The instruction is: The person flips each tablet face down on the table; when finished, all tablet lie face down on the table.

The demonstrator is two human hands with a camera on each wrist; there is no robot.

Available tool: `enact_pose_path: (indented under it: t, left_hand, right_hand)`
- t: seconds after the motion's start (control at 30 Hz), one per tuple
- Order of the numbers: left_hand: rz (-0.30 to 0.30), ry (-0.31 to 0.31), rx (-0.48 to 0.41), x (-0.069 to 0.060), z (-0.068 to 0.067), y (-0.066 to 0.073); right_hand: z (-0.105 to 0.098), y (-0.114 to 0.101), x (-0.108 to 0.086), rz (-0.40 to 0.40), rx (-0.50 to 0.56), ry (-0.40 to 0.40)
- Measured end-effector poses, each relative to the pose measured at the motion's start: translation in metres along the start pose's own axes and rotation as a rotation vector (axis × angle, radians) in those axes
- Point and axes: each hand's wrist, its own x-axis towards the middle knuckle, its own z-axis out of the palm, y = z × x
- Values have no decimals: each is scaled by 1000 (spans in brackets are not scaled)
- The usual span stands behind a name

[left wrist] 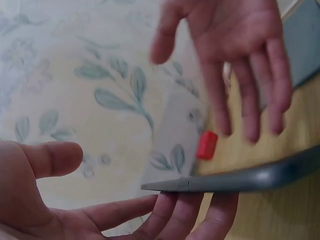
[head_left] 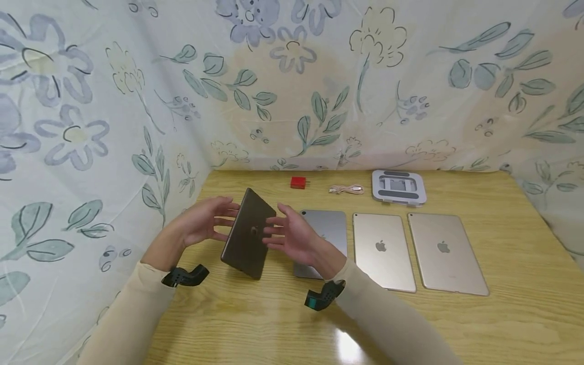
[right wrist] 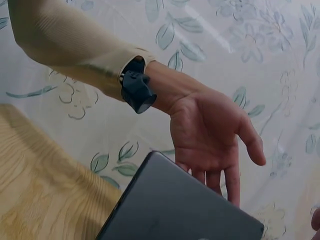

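A dark grey tablet (head_left: pixel 248 241) is tilted on edge over the left part of the table, its logo side turned to the right. My left hand (head_left: pixel 204 223) is on its left side, and in the left wrist view the fingers (left wrist: pixel 187 212) lie against the tablet (left wrist: pixel 235 181) while the thumb stays clear of it. To the right of the logo side is my right hand (head_left: pixel 294 235), fingers extended and holding nothing. The left wrist view shows a gap between that right hand (left wrist: pixel 240 55) and the tablet.
To the right lie a grey tablet (head_left: pixel 335 228) and two light gold tablets, one nearer (head_left: pixel 383 266) and one farther right (head_left: pixel 449 268). Behind them are a red charger plug (head_left: pixel 298 182), a coiled cable (head_left: pixel 347 189) and a white-grey folding stand (head_left: pixel 399 188). Floral cloth hangs behind and left.
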Motion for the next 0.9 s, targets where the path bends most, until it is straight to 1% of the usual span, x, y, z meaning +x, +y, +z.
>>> enact_pose_path:
  t: [0.13, 0.2, 0.27, 0.47, 0.67, 0.77, 0.9]
  left_hand:
    - [-38, 32, -19, 3, -8, -9]
    - [-46, 43, -27, 4, -11, -14]
    - [-48, 51, -39, 6, -12, -18]
    - [-42, 74, -60, 13, -11, -29]
    - [-53, 109, -95, 24, -3, -42]
    - [-58, 133, -93, 28, 1, -46]
    - [-73, 147, -75, 34, 5, -51]
  right_hand:
    - [-13, 9, 3, 47, -11, 92]
    - [-17, 12, 4, 57, -22, 121]
    - [-21, 13, 4, 63, -24, 132]
    - [-24, 11, 3, 61, -22, 127]
    - [-25, 10, -1, 64, -43, 96]
    - [-28, 9, -5, 70, -46, 95]
    - [-32, 7, -8, 70, -51, 97]
